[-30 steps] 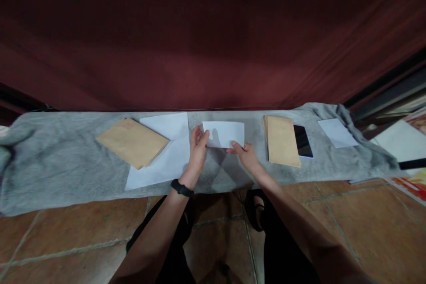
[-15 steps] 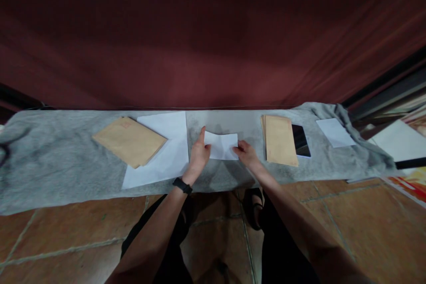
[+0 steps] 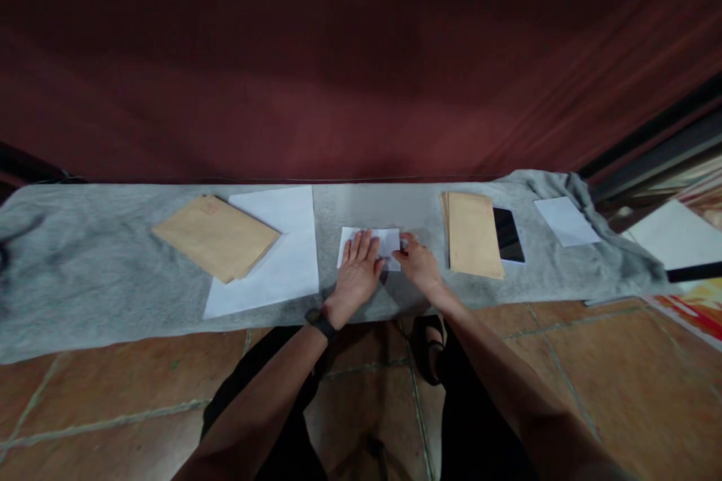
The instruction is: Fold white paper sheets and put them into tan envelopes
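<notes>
A small folded white paper (image 3: 389,239) lies on the grey cloth in front of me. My left hand (image 3: 359,270), with a black watch on its wrist, rests flat on the paper's left and middle part, fingers spread slightly. At the paper's right edge, my right hand (image 3: 416,261) pinches it between thumb and fingers. To the left, brown envelopes (image 3: 217,237) lie over large white sheets (image 3: 276,270). More brown envelopes (image 3: 475,234) are stacked to the right, partly over a dark-screened tablet or phone (image 3: 508,236).
The grey cloth (image 3: 101,263) covers a long, narrow surface against a dark red curtain (image 3: 361,128). Farther right lies a white sheet (image 3: 567,222). Papers and a white board (image 3: 680,237) stand beyond the right end. Tiled floor (image 3: 141,383) is below.
My left hand has moved from gripping the paper's left edge to lying flat on top of it. The paper, raised and bent before, now lies flatter. My right hand stays at its right edge.
</notes>
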Motion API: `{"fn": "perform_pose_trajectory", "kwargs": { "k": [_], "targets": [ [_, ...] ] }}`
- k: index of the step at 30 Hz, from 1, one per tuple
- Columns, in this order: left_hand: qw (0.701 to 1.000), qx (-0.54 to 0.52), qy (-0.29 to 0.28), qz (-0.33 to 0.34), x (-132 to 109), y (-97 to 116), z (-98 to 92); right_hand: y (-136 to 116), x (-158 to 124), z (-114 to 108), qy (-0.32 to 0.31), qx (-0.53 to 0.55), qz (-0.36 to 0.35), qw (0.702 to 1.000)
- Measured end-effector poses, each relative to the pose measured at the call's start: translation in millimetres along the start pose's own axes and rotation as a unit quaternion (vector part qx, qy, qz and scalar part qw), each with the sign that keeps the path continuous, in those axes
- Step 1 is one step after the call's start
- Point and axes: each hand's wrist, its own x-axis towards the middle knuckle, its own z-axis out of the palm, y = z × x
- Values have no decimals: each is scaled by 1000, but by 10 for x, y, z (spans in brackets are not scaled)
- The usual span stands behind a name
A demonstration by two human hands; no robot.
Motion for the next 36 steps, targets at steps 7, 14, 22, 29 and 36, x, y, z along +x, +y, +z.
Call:
{"fn": "perform_pose_trajectory", "kwargs": {
  "k": [7, 14, 22, 29, 36],
  "targets": [
    [999, 17, -16, 48, -84, 111, 124, -76, -59, 166, 101, 26, -106, 989],
    [997, 23, -23, 67, -67, -50, 180, -242, -224, 507, 63, -29, -193, 979],
    [1000, 8, -12, -22, -18, -194, 70, -116, -207, 522, 117, -105, -183, 971],
    [997, 22, -18, -70, -22, -231, 0, -7, -196, 499, 131, -118, -179, 968],
    [995, 33, -6, -95, -23, -232, 13, 70, -171, 470, 130, -128, -170, 969]
  ]
}}
